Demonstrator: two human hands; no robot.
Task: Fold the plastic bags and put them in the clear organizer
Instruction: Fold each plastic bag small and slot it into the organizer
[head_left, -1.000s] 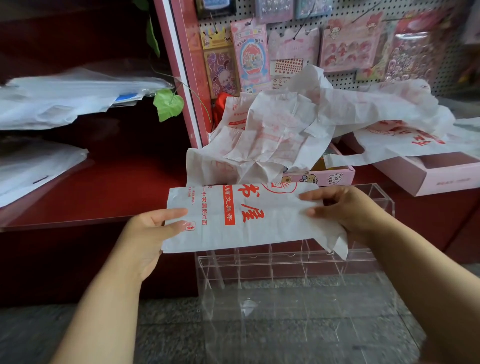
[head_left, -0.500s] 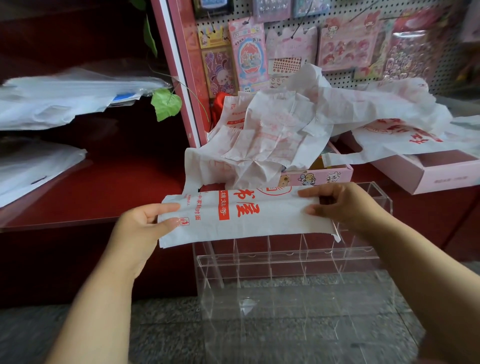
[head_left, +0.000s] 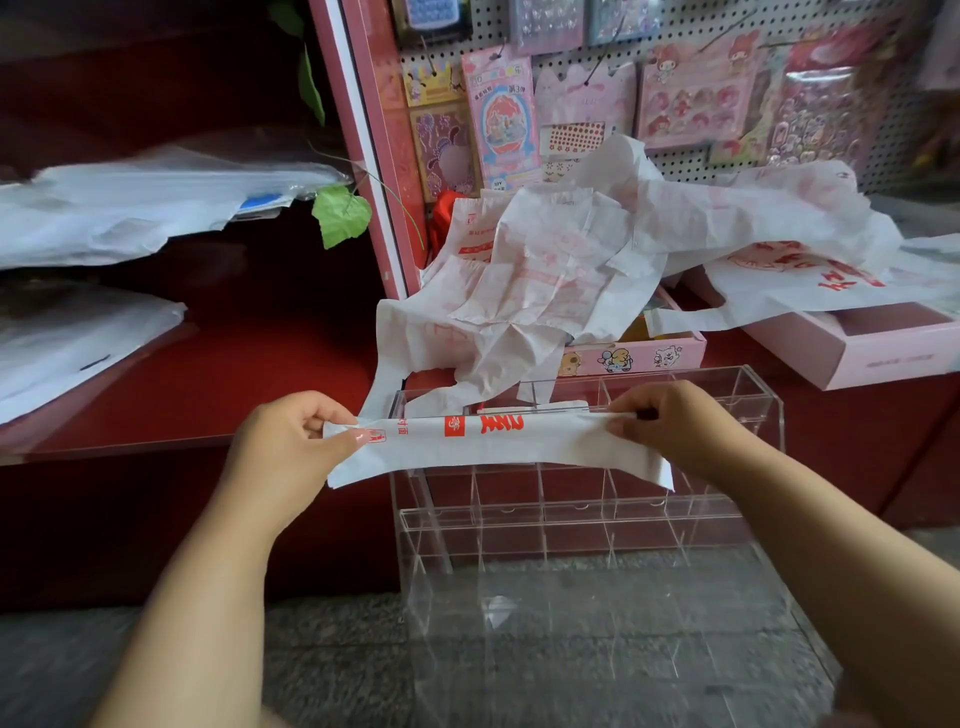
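While both thumbs and fingers are pinching its ends, the left hand (head_left: 291, 441) and right hand (head_left: 670, 423) are holding a bag (head_left: 498, 441) in a narrow strip above the organizer (head_left: 758, 415), whose compartments are looking empty; the pile (head_left: 545, 270) behind is waiting unfolded.

Both hands pinching the ends of a folded plastic bag

The left hand (head_left: 291, 441) and right hand (head_left: 670, 431) are level above the clear organizer (head_left: 571, 519), bare forearms reaching up from the lower corners. Each grips one end of the folded plastic bag (head_left: 493, 441), thumb toward the camera, fingers (head_left: 631, 402) curled over its top edge.
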